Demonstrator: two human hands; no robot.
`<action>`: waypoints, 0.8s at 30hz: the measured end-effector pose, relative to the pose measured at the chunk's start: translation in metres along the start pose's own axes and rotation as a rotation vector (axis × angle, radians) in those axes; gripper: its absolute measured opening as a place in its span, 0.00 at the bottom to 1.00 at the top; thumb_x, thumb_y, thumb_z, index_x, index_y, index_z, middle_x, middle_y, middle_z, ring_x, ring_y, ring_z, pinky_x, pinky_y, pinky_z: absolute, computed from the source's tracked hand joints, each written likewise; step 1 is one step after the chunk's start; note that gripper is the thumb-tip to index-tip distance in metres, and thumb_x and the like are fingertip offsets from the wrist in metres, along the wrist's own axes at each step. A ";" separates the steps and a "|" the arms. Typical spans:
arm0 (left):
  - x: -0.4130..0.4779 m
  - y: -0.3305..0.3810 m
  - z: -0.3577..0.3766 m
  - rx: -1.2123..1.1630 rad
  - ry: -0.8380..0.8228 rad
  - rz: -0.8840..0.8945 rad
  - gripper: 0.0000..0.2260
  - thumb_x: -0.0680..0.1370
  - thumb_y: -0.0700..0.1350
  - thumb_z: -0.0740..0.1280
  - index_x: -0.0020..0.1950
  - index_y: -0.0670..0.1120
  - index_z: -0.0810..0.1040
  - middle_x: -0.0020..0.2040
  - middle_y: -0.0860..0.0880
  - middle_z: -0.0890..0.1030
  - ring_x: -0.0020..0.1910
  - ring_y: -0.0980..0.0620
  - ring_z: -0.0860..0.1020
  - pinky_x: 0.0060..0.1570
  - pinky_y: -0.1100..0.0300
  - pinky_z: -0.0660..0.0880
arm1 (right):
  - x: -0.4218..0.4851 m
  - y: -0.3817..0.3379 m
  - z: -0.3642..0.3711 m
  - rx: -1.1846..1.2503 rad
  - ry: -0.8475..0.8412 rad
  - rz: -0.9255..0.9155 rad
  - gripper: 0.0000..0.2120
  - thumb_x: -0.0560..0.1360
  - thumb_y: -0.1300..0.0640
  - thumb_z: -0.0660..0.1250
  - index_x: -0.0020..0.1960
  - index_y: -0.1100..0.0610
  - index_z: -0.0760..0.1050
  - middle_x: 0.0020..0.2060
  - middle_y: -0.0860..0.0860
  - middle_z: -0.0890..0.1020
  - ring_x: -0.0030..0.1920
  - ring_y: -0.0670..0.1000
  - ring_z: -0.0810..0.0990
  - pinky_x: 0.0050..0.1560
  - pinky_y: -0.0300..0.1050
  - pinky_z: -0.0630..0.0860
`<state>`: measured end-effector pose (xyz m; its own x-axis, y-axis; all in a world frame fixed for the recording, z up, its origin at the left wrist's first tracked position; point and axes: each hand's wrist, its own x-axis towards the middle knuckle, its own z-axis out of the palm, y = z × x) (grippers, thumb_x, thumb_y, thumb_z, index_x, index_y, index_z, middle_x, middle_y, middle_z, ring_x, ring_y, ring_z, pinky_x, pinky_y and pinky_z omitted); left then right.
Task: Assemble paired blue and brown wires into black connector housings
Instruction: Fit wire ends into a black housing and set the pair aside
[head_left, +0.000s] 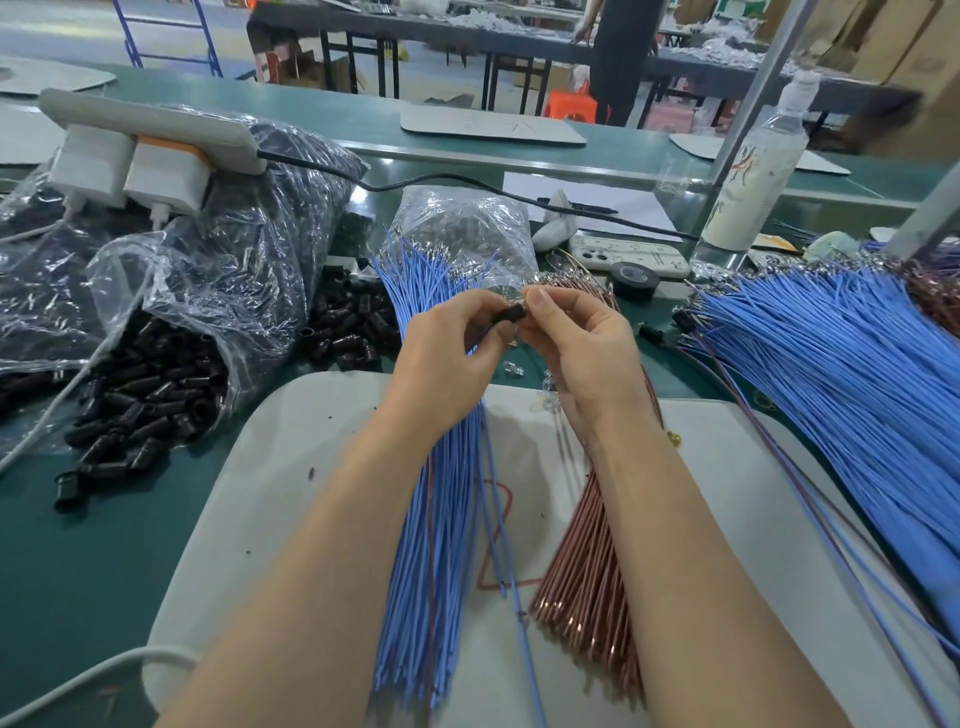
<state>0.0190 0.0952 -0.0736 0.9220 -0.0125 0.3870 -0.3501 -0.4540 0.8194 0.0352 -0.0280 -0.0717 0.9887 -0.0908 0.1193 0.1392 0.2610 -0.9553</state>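
My left hand (449, 353) pinches a small black connector housing (506, 317) above the middle of the table. My right hand (576, 338) pinches the end of the housing from the right, thumb up. A blue wire (501, 519) hangs down from the hands. Beneath them lies a bundle of blue wires (436, 545) and a bundle of brown wires (592, 561), both on a grey mat (270, 493). Loose black housings (150, 405) spill from a clear bag at the left.
A big fan of blue wires (831, 374) covers the right side. A clear bag of terminals (462, 228), a roll of black tape (635, 279), a phone (628, 254) and a plastic bottle (753, 171) stand behind. A power strip (150, 135) sits on bags at left.
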 end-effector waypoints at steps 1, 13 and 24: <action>0.000 0.001 0.001 -0.003 -0.018 -0.022 0.06 0.77 0.40 0.65 0.52 0.46 0.80 0.41 0.48 0.83 0.43 0.52 0.81 0.51 0.58 0.77 | 0.000 0.000 0.000 -0.042 -0.007 -0.021 0.04 0.75 0.63 0.68 0.42 0.57 0.80 0.37 0.54 0.82 0.42 0.53 0.80 0.48 0.44 0.79; 0.004 -0.001 0.000 0.193 0.090 0.019 0.07 0.76 0.44 0.69 0.54 0.49 0.80 0.47 0.52 0.75 0.37 0.60 0.72 0.40 0.71 0.67 | -0.003 -0.004 -0.003 -0.628 -0.022 -0.348 0.02 0.77 0.58 0.67 0.46 0.53 0.75 0.34 0.44 0.78 0.34 0.41 0.75 0.38 0.33 0.70; 0.004 -0.007 -0.001 0.127 0.144 0.007 0.07 0.76 0.37 0.66 0.51 0.46 0.79 0.45 0.53 0.80 0.44 0.54 0.79 0.50 0.64 0.74 | -0.004 -0.007 -0.004 -0.659 -0.009 -0.385 0.01 0.76 0.57 0.67 0.46 0.54 0.75 0.33 0.46 0.79 0.34 0.41 0.76 0.38 0.35 0.72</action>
<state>0.0254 0.0992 -0.0773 0.8834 0.1073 0.4562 -0.3240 -0.5636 0.7599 0.0298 -0.0334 -0.0665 0.8777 -0.0508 0.4765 0.4152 -0.4156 -0.8092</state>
